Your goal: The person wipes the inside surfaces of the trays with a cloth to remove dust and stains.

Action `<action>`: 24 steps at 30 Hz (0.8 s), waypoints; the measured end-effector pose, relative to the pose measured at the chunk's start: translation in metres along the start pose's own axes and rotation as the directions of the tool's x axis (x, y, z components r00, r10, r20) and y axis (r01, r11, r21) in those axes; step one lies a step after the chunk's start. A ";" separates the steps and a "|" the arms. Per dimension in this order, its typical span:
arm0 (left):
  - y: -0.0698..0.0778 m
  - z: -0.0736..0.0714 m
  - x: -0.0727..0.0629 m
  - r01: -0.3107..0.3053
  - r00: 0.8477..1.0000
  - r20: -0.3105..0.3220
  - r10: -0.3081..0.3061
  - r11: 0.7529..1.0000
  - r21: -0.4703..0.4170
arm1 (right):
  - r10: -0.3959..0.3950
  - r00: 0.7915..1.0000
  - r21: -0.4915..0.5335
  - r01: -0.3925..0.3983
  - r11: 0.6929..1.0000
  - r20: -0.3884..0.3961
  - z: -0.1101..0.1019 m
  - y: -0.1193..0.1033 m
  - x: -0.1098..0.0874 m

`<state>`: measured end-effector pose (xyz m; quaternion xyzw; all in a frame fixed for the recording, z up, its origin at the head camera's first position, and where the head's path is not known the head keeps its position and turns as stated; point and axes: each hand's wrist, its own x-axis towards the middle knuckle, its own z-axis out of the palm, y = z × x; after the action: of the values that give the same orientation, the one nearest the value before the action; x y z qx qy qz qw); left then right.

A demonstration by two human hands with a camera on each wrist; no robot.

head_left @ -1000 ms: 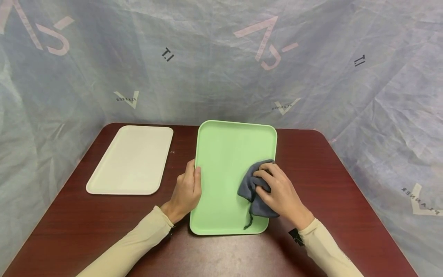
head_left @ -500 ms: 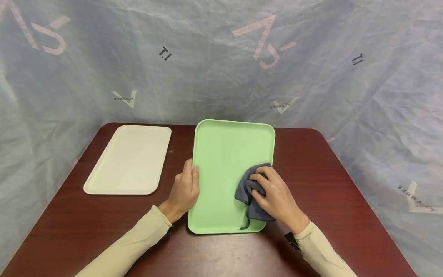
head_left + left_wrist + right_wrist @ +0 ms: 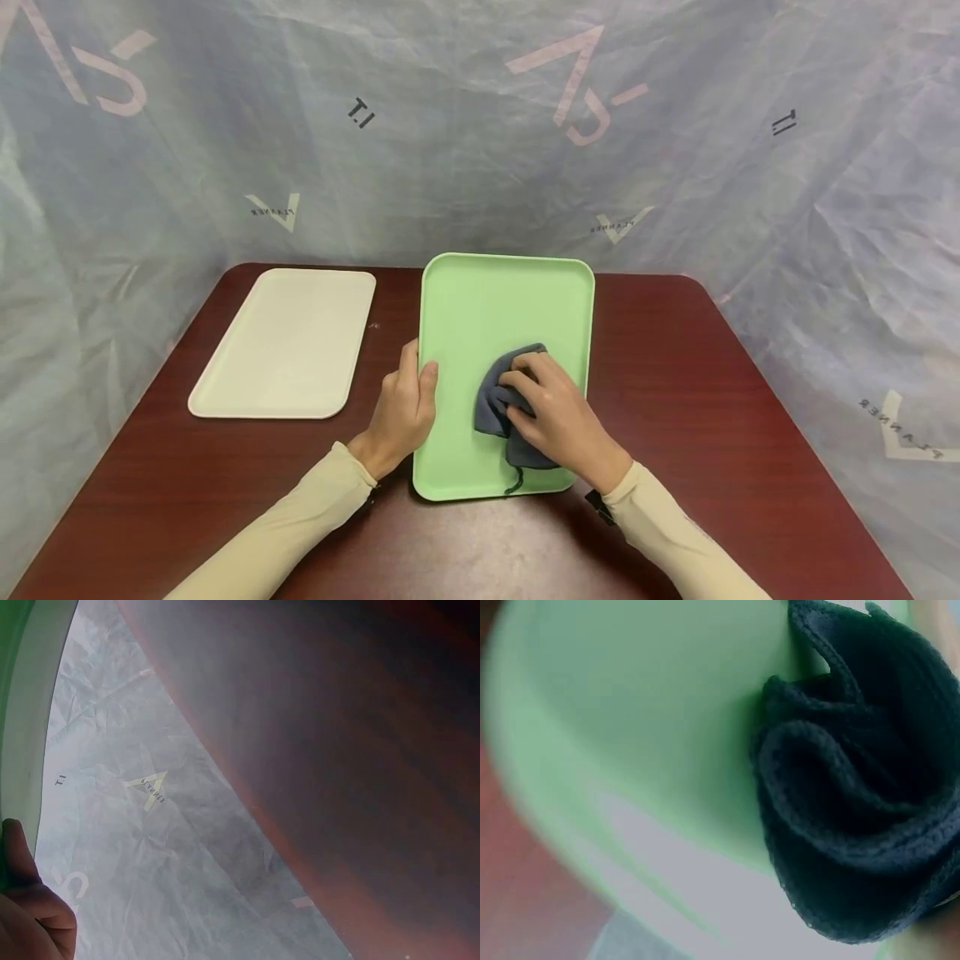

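Head view: green tray [image 3: 480,308] points lengthwise away, fingers of left hand [image 3: 399,414] clasping its edge, right hand [image 3: 562,414] pinching blue-grey cloth [image 3: 491,407], shifted leftward

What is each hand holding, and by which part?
The left hand grips the green tray by its left edge, around midway; the right hand holds the dark cloth by its bunched folds, against the tray.

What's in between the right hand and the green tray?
A dark, bunched-up cloth. In the head view, the right hand grips it against the face of the green tray.
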<state>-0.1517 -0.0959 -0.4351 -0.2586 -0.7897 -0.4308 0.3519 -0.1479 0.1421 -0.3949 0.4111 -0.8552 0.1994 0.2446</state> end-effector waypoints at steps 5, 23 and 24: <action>0.000 -0.001 0.000 0.009 1.000 0.018 -0.009 1.000 -0.005 | -0.091 0.996 0.007 0.091 0.996 -0.001 0.010 -0.013 0.022; 0.001 0.001 0.004 0.082 0.996 0.036 -0.080 0.995 -0.061 | -0.201 0.980 -0.008 0.201 0.980 0.014 0.030 -0.032 0.049; 0.000 0.001 0.005 0.095 0.995 0.033 -0.093 0.993 -0.065 | -0.204 0.979 -0.012 0.204 0.979 0.010 0.030 -0.032 0.048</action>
<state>-0.1548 -0.0942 -0.4314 -0.2390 -0.7914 -0.4691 0.3107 -0.1564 0.0781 -0.3867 0.4960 -0.8108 0.1659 0.2628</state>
